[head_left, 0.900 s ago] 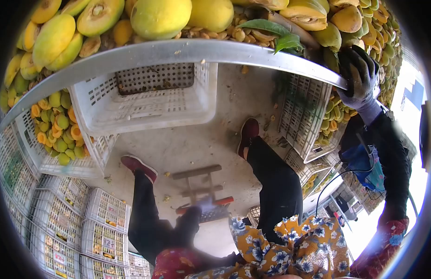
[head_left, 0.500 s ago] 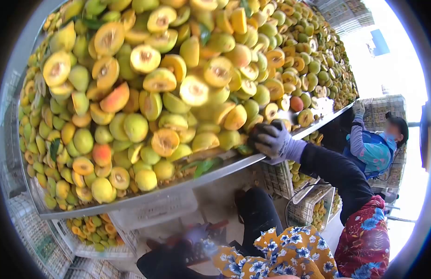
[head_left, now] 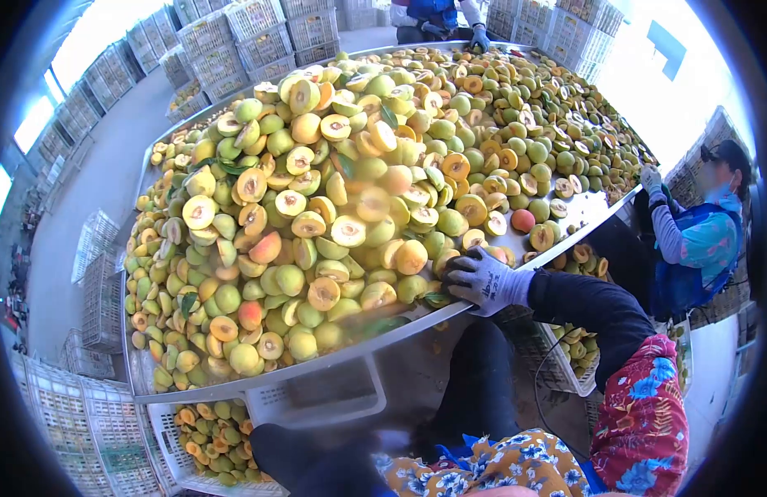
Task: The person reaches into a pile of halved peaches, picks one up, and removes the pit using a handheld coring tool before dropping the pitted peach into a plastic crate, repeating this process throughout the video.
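Note:
My right hand (head_left: 485, 280), in a grey-and-white glove, rests at the near metal rim of a large sorting table (head_left: 305, 366). Its fingers are curled over a yellow-green peach (head_left: 444, 263) at the edge of the pile, partly hidden beneath them. Heaped on the table are peaches (head_left: 324, 293), many cut in half with orange flesh and hollow or pitted centres, and some with leaves among them. A blurred pale patch low over my lap seems to be my left hand (head_left: 392, 439); its fingers cannot be made out.
Below the rim stand crates of peach halves, one at left (head_left: 222, 443) and one at right (head_left: 578, 352). A co-worker (head_left: 698, 232) in a blue apron sits at right; another person's gloved hand (head_left: 479, 38) shows at the far end. Stacked crates (head_left: 259, 37) line the back.
My view has tilted up and back, showing more of the room. The right hand stays at the rim, its fingers on the fruit. The left hand has shifted toward my lap, blurred.

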### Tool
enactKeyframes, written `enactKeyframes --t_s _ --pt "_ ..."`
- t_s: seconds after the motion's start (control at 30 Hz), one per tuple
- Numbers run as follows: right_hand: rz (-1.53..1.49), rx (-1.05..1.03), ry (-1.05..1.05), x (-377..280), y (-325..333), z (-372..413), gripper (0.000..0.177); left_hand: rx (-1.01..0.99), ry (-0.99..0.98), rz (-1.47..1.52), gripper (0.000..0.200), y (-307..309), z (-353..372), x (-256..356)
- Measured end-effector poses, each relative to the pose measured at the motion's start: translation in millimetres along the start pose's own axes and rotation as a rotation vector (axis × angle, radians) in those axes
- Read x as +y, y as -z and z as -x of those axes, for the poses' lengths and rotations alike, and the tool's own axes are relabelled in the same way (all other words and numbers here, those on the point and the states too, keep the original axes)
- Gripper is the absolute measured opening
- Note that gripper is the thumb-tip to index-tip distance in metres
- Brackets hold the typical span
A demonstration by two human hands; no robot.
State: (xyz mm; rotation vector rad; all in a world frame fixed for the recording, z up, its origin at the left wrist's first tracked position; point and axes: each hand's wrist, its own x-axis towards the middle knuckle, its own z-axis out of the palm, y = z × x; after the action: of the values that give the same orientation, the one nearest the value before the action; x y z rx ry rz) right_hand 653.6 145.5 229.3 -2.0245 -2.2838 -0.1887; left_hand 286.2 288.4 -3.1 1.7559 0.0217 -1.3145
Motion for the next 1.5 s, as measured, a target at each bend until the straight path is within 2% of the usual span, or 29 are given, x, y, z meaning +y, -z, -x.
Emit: enactKeyframes --t_s 0.17,0.2,0.27,0.33,0.37,0.43,0.5,0.53,0.57,0.63,0.67,0.73,0.8,0.83,0.87,0.9,0.93,1.0,1.03,1.07,1.1,1.13,1.23,1.27,1.3,1.37,1.4,1.47,1.5 --pt "0.065 0.057 -0.018 -11.1 -5.6 3.4 0.061 -0.046 0.082 0.024 0.037 -37.7 0.1 4.9" --pt "0.079 -0.032 -0.021 -14.0 7.7 1.4 0.06 -0.051 0.083 0.011 0.037 -45.3 1.2 9.5" --pt "0.079 0.065 -0.002 -9.8 1.7 4.8 0.059 0.017 -0.025 -0.158 0.036 -65.4 -6.9 -0.7" --pt "0.081 0.055 -0.038 -10.0 -0.6 4.9 0.058 0.156 -0.166 -0.438 0.037 -80.5 -24.2 -23.3" --pt "0.078 0.065 -0.044 -8.2 -7.0 6.3 0.059 0.19 -0.245 -0.444 0.036 -82.1 -25.4 -30.9" --pt "0.08 0.067 -0.028 -5.9 -9.1 7.1 0.061 -0.223 0.304 -0.008 0.039 -43.5 48.5 74.5" --pt "0.062 0.053 -0.044 -7.2 -10.8 7.6 0.061 0.244 -0.067 -0.178 0.04 -94.4 -17.0 -32.8" --pt "0.061 0.052 -0.048 -7.1 -12.7 5.7 0.061 0.491 -0.208 -0.312 0.041 -95.1 -10.3 -29.2" --pt "0.07 0.054 -0.049 -5.1 -13.3 5.1 0.06 0.612 -0.099 -0.463 0.046 -82.3 -4.9 -30.7" --pt "0.073 0.005 -0.094 -9.4 -9.6 5.1 0.061 0.781 0.131 -0.596 0.06 -11.9 75.4 62.1" --pt "0.076 0.046 -0.065 -7.2 -14.4 6.6 0.066 0.835 0.204 -0.615 0.068 9.3 93.3 77.5" --pt "0.044 0.09 -0.022 -6.0 -7.8 4.0 0.07 0.901 0.214 -0.59 0.075 23.6 81.8 30.1" --pt "0.018 0.143 0.032 -6.7 -2.4 4.4 0.073 0.775 0.253 -0.623 0.081 35.0 71.1 22.9" --pt "-0.018 0.134 0.037 -5.5 0.6 7.4 0.072 0.611 0.286 -0.664 0.084 43.3 68.4 33.2" --pt "0.005 0.237 0.039 -9.1 4.9 14.7 0.064 0.437 0.325 -0.694 0.086 50.2 66.6 41.9" --pt "0.078 0.38 0.015 -10.4 5.1 31.0 0.052 0.405 0.271 -0.702 0.088 58.5 67.3 57.2" --pt "0.119 0.457 -0.091 -12.4 -0.2 52.8 0.041 0.511 0.107 -0.73 0.086 60.4 54.7 52.8" --pt "0.247 0.527 -0.214 -17.1 -18.6 104.2 0.039 0.729 -0.214 -0.776 0.083 65.0 25.1 37.1" --pt "0.175 0.513 -0.251 -21.7 -40.3 126.1 0.038 0.715 -0.206 -0.789 0.081 70.4 16.7 44.2" --pt "0.044 0.382 -0.26 -24.9 -65.2 149.9 0.038 0.7 -0.197 -0.806 0.079 78.7 9.4 56.8" --pt "-0.011 0.189 -0.298 -30.2 -99.6 166.3 0.037 0.685 -0.193 -0.827 0.077 88.0 4.4 62.6" --pt "-0.102 -0.075 -0.38 -36.2 -112.5 156.7 0.039 0.77 -0.281 -0.88 0.073 85.7 1.2 56.1" --pt "-0.568 -0.382 -0.852 -49.8 -221.1 158.0 0.039 1.048 -0.414 -1.037 0.064 83.5 -3.4 50.2" --pt "-0.618 -0.455 -0.905 -51.1 -241.7 149.0 0.039 1.014 -0.327 -1.11 0.059 75.0 -10.6 41.1" --pt "-0.657 -0.518 -0.951 -53.2 -260.4 142.6 0.04 0.818 -0.431 -0.492 0.057 69.5 -18.8 34.3" --pt "-0.701 -0.568 -0.999 -54.9 -287.0 136.5 0.041 0.772 -0.402 -0.614 0.055 65.1 -30.0 17.8" --pt "-0.721 -0.589 -1.025 -57.6 -296.9 134.6 0.041 0.857 -0.234 -1.357 0.056 67.1 -28.4 14.8" --pt "-0.754 -0.582 -1.056 -60.5 -308.5 133.7 0.042 0.894 -0.088 -1.788 0.06 67.1 -24.8 16.5" --pt "-0.77 -0.566 -1.066 -61.3 -308.1 133.5 0.042 0.943 -0.167 -1.475 0.064 70.8 -22.6 26.6"
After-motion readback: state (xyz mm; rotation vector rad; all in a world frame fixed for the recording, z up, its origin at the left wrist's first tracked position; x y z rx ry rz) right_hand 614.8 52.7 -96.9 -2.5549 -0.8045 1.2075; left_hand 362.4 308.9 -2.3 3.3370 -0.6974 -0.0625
